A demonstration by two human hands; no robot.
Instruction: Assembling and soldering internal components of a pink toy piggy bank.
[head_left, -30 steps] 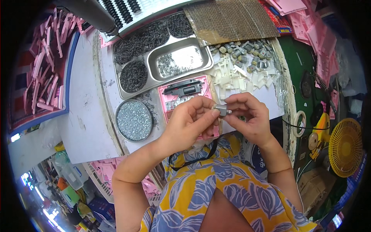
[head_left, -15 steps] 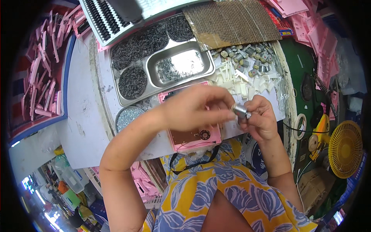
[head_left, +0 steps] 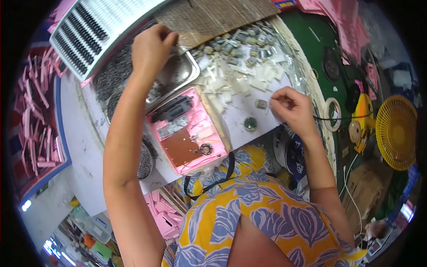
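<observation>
My left hand (head_left: 150,50) is raised over the metal tray (head_left: 194,66), by the edge of the brown corrugated sheet (head_left: 213,20). Its fingers are bent together, and what they hold, if anything, is hidden. My right hand (head_left: 294,108) rests low over the white table with curled fingers, a gap showing between thumb and forefinger. Just left of those fingertips sits a small silver motor (head_left: 261,104). A round dark green part (head_left: 250,124) lies nearer me. In front of me is a pink plastic housing (head_left: 216,161) with a brown board (head_left: 181,147) and a black unit (head_left: 173,109) inside.
Beyond the housing lie loose white plastic pieces (head_left: 242,84) and a heap of small motors (head_left: 240,42). Dark small parts (head_left: 116,69) fill the area left of the tray. A white slotted rack (head_left: 91,42) stands far left; a yellow fan (head_left: 397,132) is at right.
Both hands held a silver motor together; now they are apart. My left hand has moved far and left to the tray. The view has shifted, uncovering the housing.
</observation>
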